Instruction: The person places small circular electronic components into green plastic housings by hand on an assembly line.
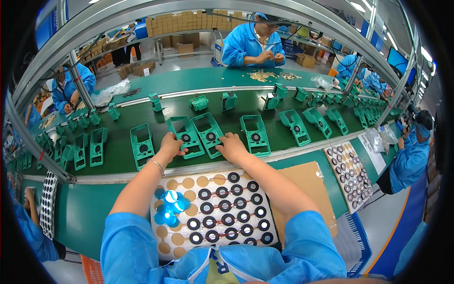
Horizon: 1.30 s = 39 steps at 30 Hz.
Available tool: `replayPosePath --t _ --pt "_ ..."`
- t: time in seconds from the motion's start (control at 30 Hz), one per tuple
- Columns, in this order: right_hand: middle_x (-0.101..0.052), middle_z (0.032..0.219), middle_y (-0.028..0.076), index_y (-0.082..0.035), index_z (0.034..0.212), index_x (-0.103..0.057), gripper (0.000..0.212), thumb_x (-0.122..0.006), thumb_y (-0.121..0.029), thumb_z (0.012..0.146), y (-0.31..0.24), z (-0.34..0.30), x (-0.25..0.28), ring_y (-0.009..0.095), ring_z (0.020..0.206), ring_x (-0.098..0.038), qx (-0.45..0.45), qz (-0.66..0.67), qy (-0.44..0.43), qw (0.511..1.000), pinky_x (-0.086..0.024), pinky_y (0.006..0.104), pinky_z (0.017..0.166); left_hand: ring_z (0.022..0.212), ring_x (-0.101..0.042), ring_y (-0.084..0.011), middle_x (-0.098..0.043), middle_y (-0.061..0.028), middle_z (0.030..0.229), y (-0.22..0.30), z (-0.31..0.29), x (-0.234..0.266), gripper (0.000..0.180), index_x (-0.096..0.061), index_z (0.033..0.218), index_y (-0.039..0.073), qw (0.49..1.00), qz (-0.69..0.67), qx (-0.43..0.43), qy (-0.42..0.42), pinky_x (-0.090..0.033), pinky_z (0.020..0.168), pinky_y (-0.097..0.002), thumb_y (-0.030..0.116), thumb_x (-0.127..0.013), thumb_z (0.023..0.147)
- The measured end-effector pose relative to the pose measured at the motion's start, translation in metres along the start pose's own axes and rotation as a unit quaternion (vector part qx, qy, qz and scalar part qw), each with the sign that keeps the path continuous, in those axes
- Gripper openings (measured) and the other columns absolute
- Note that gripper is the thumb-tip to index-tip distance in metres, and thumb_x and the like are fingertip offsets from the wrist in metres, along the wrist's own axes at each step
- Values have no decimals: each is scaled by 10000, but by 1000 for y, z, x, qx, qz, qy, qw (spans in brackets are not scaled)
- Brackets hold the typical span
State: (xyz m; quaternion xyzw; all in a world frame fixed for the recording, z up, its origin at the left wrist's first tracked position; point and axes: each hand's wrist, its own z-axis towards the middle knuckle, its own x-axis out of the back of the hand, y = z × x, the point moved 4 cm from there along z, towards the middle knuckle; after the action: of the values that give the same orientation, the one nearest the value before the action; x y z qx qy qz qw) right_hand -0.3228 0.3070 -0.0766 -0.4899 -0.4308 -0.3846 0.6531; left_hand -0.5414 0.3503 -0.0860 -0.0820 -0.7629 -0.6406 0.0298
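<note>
My left hand (170,146) has its fingers around the lower left edge of a green plastic housing (193,153). A round black speaker (186,138) sits inside that housing. Right beside it, tilted against its neighbour, lies a second green housing (213,147) with its own black speaker (211,136). My right hand (232,147) grips the lower right edge of this second one. Both housings rest on the dark green conveyor belt (182,105). Below my hands a white foam tray (169,239) carries rows of black ring-shaped speakers (225,206) joined by thin reddish wires, and several tan discs (188,182).
More green housings (255,136) line the belt on both sides. Cardboard (302,189) lies right of the tray, then another speaker tray (349,177). A metal rail (293,154) edges the belt. Across it a co-worker (255,45) handles small parts; others sit left and right.
</note>
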Motion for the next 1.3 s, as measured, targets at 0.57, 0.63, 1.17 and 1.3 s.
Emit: replayPosePath --t 0.57,0.63,1.17,1.3 --pt "-398 1256 177 -130 1332 -326 655 -626 -327 785 93 -5 20 367 1100 -413 -77 -160 137 975 -373 487 879 669 -571 -162 -563 -83 826 1 20 -9 307 -504 1070 -57 985 147 -27 -91 -512 506 -266 80 -581 805" --pt "-407 1243 166 -125 1323 -331 646 -630 -310 781 83 4 34 366 1087 -419 -80 -164 154 971 -378 485 869 683 -577 -171 -570 -100 835 -1 16 8 321 -504 1067 -67 966 250 -49 -51 -506 516 -275 89 -592 801" --pt "-580 804 77 -69 808 -591 117 -555 -116 706 -68 -110 35 261 806 -552 226 -155 67 959 -443 365 702 771 -558 -298 -579 -110 823 55 -183 -38 99 -621 832 50 809 378 -420 -164 -470 688 -373 111 -614 755" --pt "-575 798 85 -71 816 -578 104 -570 -91 715 -70 -112 45 272 781 -549 180 -73 120 974 -446 363 699 765 -612 -208 -619 -93 900 49 -188 -29 144 -630 928 36 907 284 -266 -159 -495 658 -320 109 -578 816"
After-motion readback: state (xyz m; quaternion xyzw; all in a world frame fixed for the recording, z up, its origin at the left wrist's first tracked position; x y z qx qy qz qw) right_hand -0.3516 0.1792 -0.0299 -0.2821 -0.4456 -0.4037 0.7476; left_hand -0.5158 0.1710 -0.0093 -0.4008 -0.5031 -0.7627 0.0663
